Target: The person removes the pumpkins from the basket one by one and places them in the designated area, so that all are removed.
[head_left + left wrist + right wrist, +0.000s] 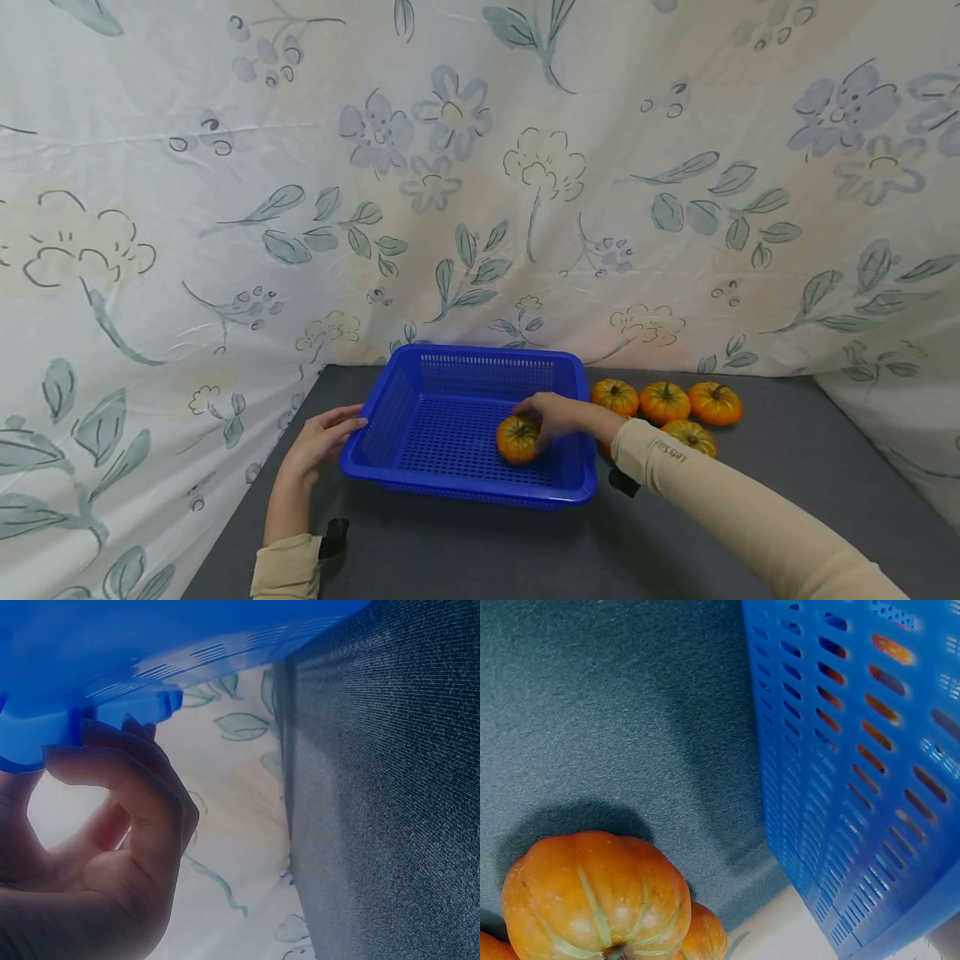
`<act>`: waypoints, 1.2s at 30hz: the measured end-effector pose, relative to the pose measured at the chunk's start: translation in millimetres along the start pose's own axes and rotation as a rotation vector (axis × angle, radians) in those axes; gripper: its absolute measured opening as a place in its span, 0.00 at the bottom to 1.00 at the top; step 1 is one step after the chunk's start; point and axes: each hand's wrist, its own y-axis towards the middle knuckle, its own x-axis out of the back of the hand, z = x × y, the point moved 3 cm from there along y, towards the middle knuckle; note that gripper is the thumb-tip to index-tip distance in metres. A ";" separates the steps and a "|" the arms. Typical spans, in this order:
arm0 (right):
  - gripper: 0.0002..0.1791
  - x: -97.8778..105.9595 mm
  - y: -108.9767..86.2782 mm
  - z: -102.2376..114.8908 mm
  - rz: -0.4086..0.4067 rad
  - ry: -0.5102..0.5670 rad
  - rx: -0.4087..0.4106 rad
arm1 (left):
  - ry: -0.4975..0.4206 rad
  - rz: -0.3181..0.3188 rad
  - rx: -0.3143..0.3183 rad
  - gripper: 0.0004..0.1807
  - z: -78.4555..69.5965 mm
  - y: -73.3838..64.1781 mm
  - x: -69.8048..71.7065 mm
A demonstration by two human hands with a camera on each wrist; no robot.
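A blue plastic basket [468, 486] with slotted walls rests on the dark table. My left hand [318, 446] grips its left rim; in the left wrist view the curled fingers [154, 799] meet the rim's edge. Inside the basket, toward its right side, my right hand [558, 414] holds a small orange pumpkin [514, 442], its fingers around the top and right of it. The pumpkin is low over the basket floor; whether it touches cannot be told. In the right wrist view the hand is hidden behind the basket wall [810, 772], with orange showing through the slots.
Right of the basket several more pumpkins stand together on the table, among them one at the back right [716, 403] and one nearer the sleeve [692, 435]. The right forearm passes in front of them. A floral cloth [480, 208] hangs behind the dark table [795, 467].
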 end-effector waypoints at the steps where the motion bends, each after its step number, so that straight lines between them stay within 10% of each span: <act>1: 0.35 -0.4 0.5 0.0 -0.001 -0.006 0.014 | 0.001 -0.001 0.000 0.34 0.0 0.0 0.1; 21: 0.32 -0.7 -3.4 4.3 -0.115 -0.055 0.117 | -0.007 0.010 -0.006 0.32 -0.9 -1.3 -0.1; 36: 0.37 14.3 -7.0 -8.0 -0.178 0.204 0.157 | 0.000 -0.001 -0.004 0.32 0.5 -0.3 -0.1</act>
